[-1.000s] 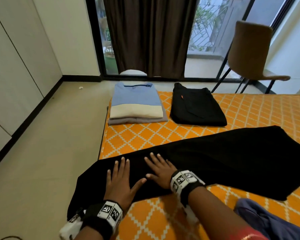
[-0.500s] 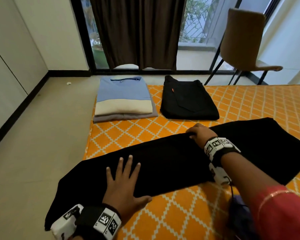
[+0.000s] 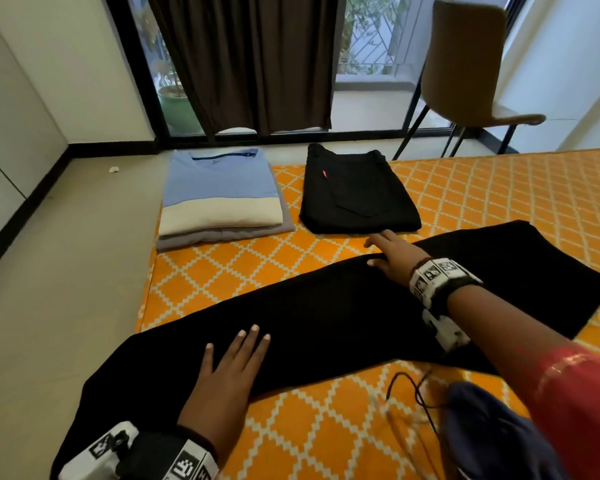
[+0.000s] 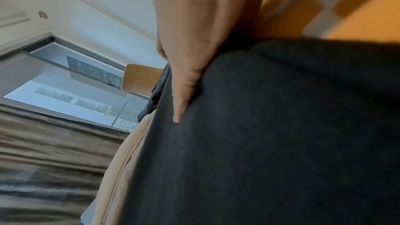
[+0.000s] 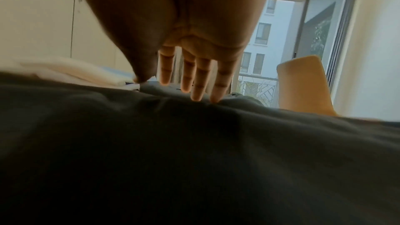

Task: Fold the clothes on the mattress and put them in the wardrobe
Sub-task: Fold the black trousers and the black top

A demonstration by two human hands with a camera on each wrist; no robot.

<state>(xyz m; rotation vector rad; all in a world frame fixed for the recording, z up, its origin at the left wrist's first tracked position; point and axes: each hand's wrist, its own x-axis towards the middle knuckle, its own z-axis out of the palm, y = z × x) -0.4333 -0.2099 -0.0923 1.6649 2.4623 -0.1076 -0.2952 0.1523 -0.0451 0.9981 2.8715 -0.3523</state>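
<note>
since a second ago the right hand [image 3: 394, 256] has slid from beside the left hand [image 3: 227, 375] out to the far edge of the black trousers [image 3: 326, 317], further right; the left hand has stayed pressed on the near left part.

the trousers lie stretched in a long band across the orange patterned mattress [image 3: 499, 188], from the near left corner, where they overhang the edge, to the right. the left hand lies flat on them, fingers [image 3: 253, 336] straight and released, holding nothing. the right hand rests at the trousers' far edge with fingers extended and loose, grasping nothing; its fingertips reach toward the folded black trousers [image 3: 357, 195] just beyond.

on the far left of the mattress sits a folded stack with a blue and cream shirt [image 3: 219, 192] on top. a dark blue garment [image 3: 492, 434] bunches at the near right corner.

the head view alone shows the whole layout. the left wrist view shows the thumb [image 4: 184, 91] pressed against dark cloth. the right wrist view shows all four fingers [image 5: 199, 81] spread straight, tips touching the fabric. a brown chair [image 3: 465, 64] stands past the mattress by the window.
</note>
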